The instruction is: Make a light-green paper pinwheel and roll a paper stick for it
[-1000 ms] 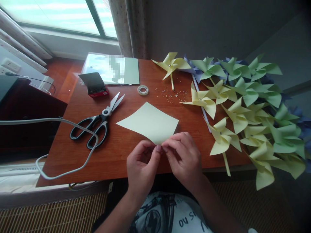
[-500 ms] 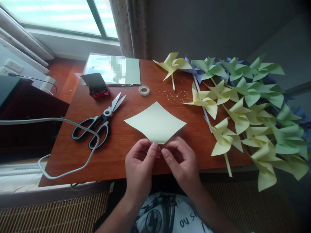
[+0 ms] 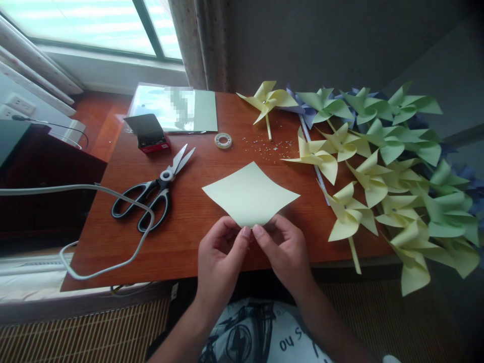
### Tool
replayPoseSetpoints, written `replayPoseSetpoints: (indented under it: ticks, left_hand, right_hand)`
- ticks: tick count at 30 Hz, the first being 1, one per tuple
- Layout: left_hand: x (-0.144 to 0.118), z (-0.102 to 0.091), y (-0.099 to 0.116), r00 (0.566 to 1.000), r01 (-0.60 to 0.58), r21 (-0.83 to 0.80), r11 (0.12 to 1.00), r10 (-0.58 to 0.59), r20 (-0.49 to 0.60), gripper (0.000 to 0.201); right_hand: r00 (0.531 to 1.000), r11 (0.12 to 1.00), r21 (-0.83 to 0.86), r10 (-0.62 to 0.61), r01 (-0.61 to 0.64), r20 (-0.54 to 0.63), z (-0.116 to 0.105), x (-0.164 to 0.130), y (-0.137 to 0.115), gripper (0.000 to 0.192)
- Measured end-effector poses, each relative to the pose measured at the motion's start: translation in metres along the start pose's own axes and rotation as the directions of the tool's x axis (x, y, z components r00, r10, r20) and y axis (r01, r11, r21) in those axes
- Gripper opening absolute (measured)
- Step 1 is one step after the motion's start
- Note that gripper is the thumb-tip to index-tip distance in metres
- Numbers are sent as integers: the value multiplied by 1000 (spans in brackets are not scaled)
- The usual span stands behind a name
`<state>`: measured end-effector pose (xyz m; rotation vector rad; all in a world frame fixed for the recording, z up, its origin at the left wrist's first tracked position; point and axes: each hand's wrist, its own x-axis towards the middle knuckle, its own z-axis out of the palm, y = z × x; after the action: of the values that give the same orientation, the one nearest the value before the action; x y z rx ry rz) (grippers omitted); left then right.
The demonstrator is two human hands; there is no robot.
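Fingertips of your left hand (image 3: 221, 252) and right hand (image 3: 284, 249) pinch the near corner of the pale yellow paper square (image 3: 251, 194), which lies flat on the desk (image 3: 189, 237), scissors (image 3: 153, 191) within reach

Home room, craft corner by window. Small wooden table (image 3: 181, 242) pushed against grey wall, window (image 3: 83, 25) with curtain (image 3: 196, 45) behind it, wall socket (image 3: 17, 103) at left, woven mat (image 3: 83, 327) on floor. Hobby supplies on tabletop: scissors (image 3: 151, 194), tape roll (image 3: 223, 140), small red box (image 3: 149, 132), sheet of pale paper (image 3: 249, 194). Heap of finished paper pinwheels (image 3: 381, 166), yellow, green, blue, along right side. Domestic handcraft setting, not workshop or office.
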<state>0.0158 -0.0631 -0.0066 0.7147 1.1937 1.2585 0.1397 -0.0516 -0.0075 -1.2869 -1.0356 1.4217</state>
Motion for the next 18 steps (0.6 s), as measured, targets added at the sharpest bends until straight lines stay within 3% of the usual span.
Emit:
replayPoseSetpoints:
  ticks: [7, 13, 18]
  left_hand:
    - [1, 0, 4, 999, -37, 44, 998, 36, 31, 7]
    - [-1, 5, 5, 999, -44, 54, 998, 45, -22, 12]
    - [-3, 6, 2, 999, -22, 12, 1000, 22, -39, 11]
  right_hand:
    - [998, 1000, -15, 4, -3, 62, -8, 4, -1, 8]
    - [999, 999, 5, -34, 35, -7, -4, 1, 2, 8]
    - [993, 980, -166, -116, 109, -35, -9, 0, 6, 13]
